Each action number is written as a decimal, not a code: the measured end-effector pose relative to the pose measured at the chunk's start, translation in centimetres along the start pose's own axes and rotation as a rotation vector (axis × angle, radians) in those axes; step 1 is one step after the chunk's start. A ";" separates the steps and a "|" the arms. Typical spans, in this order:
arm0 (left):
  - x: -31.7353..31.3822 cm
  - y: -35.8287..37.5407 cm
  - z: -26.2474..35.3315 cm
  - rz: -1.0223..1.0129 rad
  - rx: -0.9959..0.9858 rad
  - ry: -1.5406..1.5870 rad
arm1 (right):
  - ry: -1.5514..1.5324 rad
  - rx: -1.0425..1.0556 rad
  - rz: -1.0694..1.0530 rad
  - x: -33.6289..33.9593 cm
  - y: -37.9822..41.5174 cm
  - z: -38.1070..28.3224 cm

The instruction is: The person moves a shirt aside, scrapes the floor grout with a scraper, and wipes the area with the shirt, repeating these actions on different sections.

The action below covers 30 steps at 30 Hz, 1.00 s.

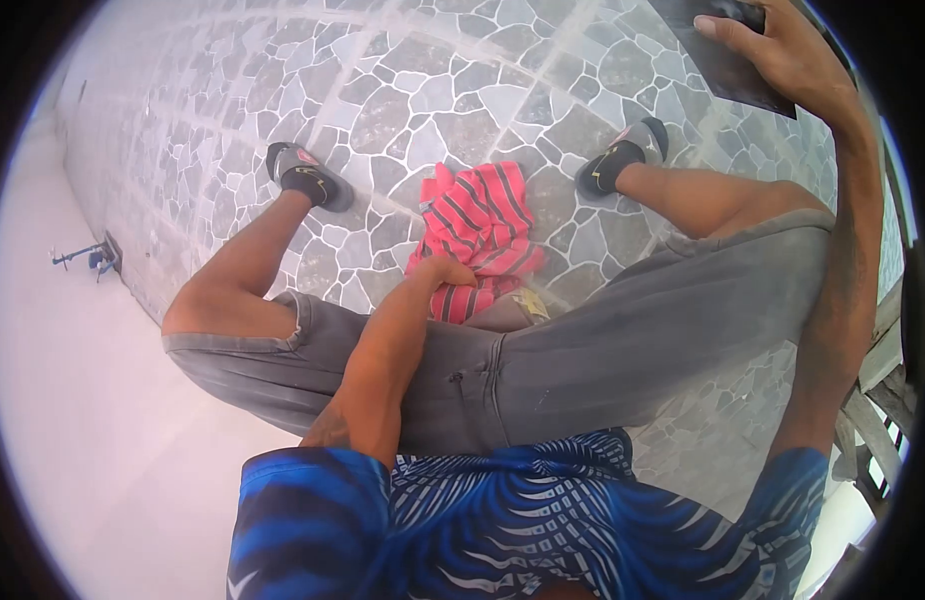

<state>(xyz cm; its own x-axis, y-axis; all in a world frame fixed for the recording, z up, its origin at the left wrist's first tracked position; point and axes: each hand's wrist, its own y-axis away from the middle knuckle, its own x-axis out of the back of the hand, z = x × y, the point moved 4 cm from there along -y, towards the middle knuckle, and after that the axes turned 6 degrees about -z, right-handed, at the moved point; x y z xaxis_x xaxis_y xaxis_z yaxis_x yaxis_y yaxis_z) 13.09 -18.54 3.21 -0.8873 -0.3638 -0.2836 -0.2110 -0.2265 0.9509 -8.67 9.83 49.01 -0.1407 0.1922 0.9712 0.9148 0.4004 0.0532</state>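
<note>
Head view: cloth low, sheet high

Striped cloth (478, 215) bunched on floor (373, 130). Left hand (445, 272) at its folds; clasping or resting, cannot tell. Right hand (798, 60) grips dark sheet (740, 78), thumb on top. Judgement: light, level pinch limits bending.

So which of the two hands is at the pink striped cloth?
The left hand, the lower one in view, is on the pink striped cloth; the right hand holds a dark panel.
</note>
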 end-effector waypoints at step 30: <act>19.7 67.8 -26.8 1.771 -0.487 0.238 | -0.010 0.058 -0.007 0.9 -0.3 -0.9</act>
<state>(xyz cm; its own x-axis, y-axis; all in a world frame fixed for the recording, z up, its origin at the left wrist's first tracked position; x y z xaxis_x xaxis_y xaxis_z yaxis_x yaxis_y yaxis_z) -7.71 -65.34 58.78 0.1655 -0.5313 0.8309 0.9466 0.3218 0.0173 -8.78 9.08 50.02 -0.1513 0.1977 0.9685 0.8901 0.4533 0.0465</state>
